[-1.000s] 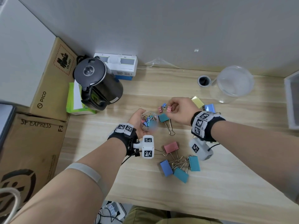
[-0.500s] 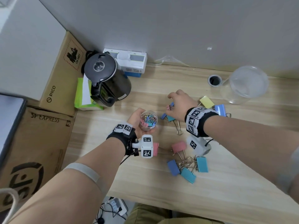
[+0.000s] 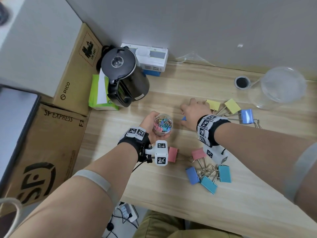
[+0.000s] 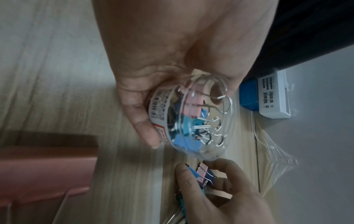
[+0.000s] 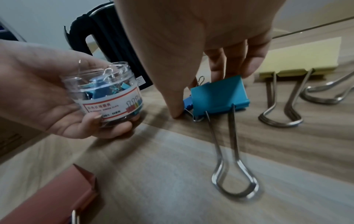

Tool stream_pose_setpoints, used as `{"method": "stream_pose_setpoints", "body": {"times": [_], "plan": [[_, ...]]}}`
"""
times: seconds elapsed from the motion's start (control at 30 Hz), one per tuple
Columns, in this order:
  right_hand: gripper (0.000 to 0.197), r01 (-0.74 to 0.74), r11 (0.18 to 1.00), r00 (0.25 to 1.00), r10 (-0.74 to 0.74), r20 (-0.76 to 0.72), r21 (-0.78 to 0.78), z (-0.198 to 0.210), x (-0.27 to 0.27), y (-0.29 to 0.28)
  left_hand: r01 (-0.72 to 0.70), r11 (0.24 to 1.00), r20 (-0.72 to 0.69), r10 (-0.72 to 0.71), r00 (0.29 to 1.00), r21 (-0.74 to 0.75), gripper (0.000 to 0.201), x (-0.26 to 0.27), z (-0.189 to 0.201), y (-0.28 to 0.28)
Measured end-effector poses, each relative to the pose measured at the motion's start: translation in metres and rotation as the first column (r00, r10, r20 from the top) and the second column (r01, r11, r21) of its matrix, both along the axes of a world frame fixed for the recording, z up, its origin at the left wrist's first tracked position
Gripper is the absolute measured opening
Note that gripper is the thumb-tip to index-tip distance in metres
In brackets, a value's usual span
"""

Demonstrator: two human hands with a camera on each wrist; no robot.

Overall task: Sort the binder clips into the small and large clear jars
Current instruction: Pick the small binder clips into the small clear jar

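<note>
My left hand point(image 3: 150, 123) grips the small clear jar point(image 3: 163, 125), held upright just above the table with several small coloured clips inside point(image 4: 193, 119). My right hand point(image 3: 190, 109) is down on the table right of the jar. Its thumb and fingers pinch a small pink clip point(image 4: 203, 174) and a small blue clip point(image 5: 187, 103), beside a large teal clip point(image 5: 218, 94). The large clear jar point(image 3: 281, 88) stands at the far right. Large yellow clips point(image 3: 232, 105), a blue one point(image 3: 247, 116), pink ones point(image 3: 198, 153) and a blue-teal cluster point(image 3: 208, 182) lie around.
A black kettle point(image 3: 123, 79), a green tissue pack point(image 3: 97, 93) and a white box point(image 3: 151, 59) stand at the back left. A cable hole point(image 3: 242, 82) sits beside the large jar. Cardboard boxes point(image 3: 51, 143) flank the table's left edge.
My right hand has dropped from beside the small jar's mouth onto the table and closed around the small clips there. The left hand keeps the jar in place.
</note>
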State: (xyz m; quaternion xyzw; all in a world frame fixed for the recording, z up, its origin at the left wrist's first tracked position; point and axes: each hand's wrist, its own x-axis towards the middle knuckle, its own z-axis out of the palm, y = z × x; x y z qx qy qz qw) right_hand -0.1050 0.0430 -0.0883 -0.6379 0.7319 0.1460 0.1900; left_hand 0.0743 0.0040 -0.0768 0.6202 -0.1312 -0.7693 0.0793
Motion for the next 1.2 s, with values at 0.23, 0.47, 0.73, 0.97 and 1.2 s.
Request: {"method": "stream_pose_setpoints", "body": {"times": [0.23,0.47,0.73,0.97,1.2], "plan": [[0.022,-0.045,0.997,0.996,0.040,0.080,0.060,-0.001,-0.001,0.003,0.029,1.000,0.001,-0.029,1.000,-0.009,0.037,0.000,-0.001,0.002],[0.018,0.015,0.995,0.993,-0.026,0.115,0.102,-0.008,0.003,0.004,0.052,0.999,0.004,-0.052,0.999,-0.006,0.040,-0.001,0.000,0.005],[0.012,0.022,0.998,0.976,-0.035,0.214,0.065,-0.011,-0.005,0.009,0.069,0.997,0.005,-0.069,0.998,-0.026,0.040,0.002,0.004,0.010],[0.039,-0.131,0.982,0.978,0.105,0.182,0.135,0.001,-0.013,0.022,0.077,0.996,0.003,-0.077,0.997,-0.042,0.037,0.004,0.008,0.017],[0.028,-0.125,0.987,0.973,0.102,0.206,0.102,0.001,-0.005,0.026,0.075,0.997,0.019,-0.074,0.997,-0.035,0.039,0.006,0.010,0.018]]}}
